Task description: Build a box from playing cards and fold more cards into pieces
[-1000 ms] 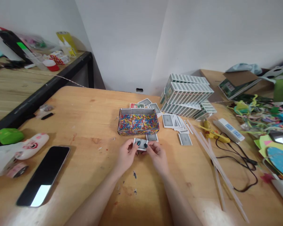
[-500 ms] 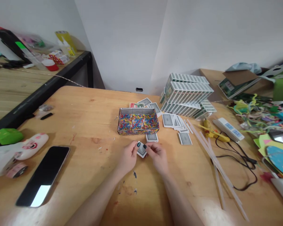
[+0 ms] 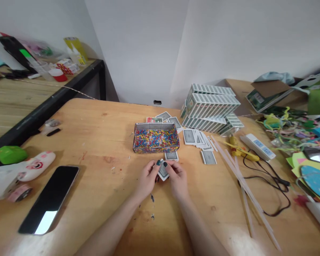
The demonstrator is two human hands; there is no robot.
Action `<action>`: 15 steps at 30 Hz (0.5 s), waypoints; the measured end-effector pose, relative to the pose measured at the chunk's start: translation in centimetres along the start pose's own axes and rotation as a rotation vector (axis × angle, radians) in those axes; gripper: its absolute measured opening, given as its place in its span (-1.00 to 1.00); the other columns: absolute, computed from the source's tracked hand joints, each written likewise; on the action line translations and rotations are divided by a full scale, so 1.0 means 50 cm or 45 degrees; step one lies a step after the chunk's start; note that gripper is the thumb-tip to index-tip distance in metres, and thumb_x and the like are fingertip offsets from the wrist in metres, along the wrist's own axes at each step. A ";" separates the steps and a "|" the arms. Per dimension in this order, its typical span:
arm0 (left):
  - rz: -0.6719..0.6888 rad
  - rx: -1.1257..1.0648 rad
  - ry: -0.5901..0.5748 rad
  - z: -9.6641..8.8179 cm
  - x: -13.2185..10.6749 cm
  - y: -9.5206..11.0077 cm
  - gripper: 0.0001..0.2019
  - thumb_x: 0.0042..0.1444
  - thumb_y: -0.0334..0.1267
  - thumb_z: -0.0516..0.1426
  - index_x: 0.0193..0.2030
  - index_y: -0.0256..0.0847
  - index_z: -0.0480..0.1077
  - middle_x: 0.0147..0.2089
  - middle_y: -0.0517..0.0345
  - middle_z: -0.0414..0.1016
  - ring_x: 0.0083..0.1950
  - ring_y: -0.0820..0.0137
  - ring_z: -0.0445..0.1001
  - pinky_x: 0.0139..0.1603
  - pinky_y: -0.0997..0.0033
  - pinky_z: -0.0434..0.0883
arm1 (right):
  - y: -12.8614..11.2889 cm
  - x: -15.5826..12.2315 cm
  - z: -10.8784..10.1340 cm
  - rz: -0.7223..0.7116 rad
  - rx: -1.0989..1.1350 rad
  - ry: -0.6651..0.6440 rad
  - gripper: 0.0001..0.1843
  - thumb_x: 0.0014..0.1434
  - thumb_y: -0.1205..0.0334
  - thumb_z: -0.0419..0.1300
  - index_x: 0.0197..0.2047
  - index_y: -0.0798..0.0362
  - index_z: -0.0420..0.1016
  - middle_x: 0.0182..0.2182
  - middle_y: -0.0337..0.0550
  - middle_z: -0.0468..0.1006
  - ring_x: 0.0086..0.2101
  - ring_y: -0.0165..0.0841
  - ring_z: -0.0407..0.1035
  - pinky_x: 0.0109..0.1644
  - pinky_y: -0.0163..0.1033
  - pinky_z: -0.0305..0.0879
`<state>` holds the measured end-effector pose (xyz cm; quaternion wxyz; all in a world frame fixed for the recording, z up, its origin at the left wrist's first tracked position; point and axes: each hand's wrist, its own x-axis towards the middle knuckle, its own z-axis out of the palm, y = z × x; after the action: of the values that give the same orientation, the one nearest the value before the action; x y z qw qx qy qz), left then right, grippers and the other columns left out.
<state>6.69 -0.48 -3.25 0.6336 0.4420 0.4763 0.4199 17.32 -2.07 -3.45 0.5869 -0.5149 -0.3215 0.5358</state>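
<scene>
Between my two hands is a playing card, its grey patterned back facing up and one corner pointing toward me. My left hand pinches its left edge, thumb on top. On the other side my right hand grips the right edge the same way. Whether it is one card or a few together I cannot tell. Just beyond the hands stands an open box lined with a colourful pattern. Another card lies face down against its front right corner.
Loose cards spread right of the box, near stacked card boxes. Farther right lie clear glue sticks, a yellow glue gun with a black cable, and a power strip. A phone lies at left beside toys.
The held card has turned slightly and shifted a little to the right and nearer me. Both hands stay on it, with their grip slightly adjusted.
</scene>
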 end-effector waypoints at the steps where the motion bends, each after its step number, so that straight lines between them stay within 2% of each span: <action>1: 0.007 -0.044 0.051 0.005 -0.001 -0.002 -0.74 0.02 -0.05 0.08 -0.44 -0.23 0.29 -0.57 0.33 0.23 -0.55 0.55 0.21 -0.54 0.59 0.17 | 0.003 -0.005 0.008 0.007 0.014 0.013 -0.83 0.01 0.14 0.18 -0.39 0.07 0.44 -0.53 -0.27 0.40 -0.53 -0.44 0.24 -0.43 -0.33 0.20; 4: -0.023 -0.204 0.208 0.018 -0.004 -0.005 -0.72 -0.03 -0.03 0.11 -0.46 -0.24 0.28 -0.54 0.30 0.28 -0.50 0.52 0.28 -0.48 0.56 0.23 | 0.009 -0.025 0.035 -0.067 -0.020 0.139 -0.83 0.03 0.14 0.16 -0.43 0.07 0.38 -0.52 -0.29 0.39 -0.50 -0.46 0.26 -0.40 -0.34 0.20; 7: -0.070 -0.246 0.277 0.025 -0.010 -0.008 -0.71 -0.02 -0.03 0.10 -0.46 -0.25 0.26 -0.54 0.28 0.28 -0.50 0.50 0.29 -0.48 0.54 0.24 | 0.015 -0.039 0.054 -0.152 -0.072 0.235 -0.83 0.06 0.13 0.13 -0.44 0.05 0.33 -0.50 -0.30 0.39 -0.47 -0.45 0.27 -0.34 -0.33 0.22; 11: 0.017 0.001 0.263 0.025 -0.014 -0.009 -0.77 0.09 -0.10 0.00 -0.39 -0.23 0.26 -0.46 0.24 0.31 -0.41 0.46 0.31 -0.39 0.52 0.28 | 0.018 -0.038 0.054 -0.120 -0.112 0.204 -0.82 0.07 0.10 0.11 -0.40 0.05 0.33 -0.48 -0.27 0.42 -0.43 -0.42 0.30 -0.31 -0.31 0.23; 15: 0.056 0.202 0.229 0.013 -0.008 -0.006 -0.80 0.14 -0.15 -0.07 -0.37 -0.21 0.23 -0.45 0.22 0.31 -0.40 0.43 0.32 -0.40 0.49 0.29 | 0.014 -0.026 0.041 -0.060 -0.138 0.108 -0.81 0.06 0.08 0.12 -0.39 0.05 0.36 -0.48 -0.26 0.42 -0.44 -0.40 0.30 -0.34 -0.31 0.23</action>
<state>7.30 -1.03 -3.33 0.5418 0.4617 0.5532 0.4327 14.92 -2.87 -3.36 0.5837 -0.5604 -0.3370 0.4814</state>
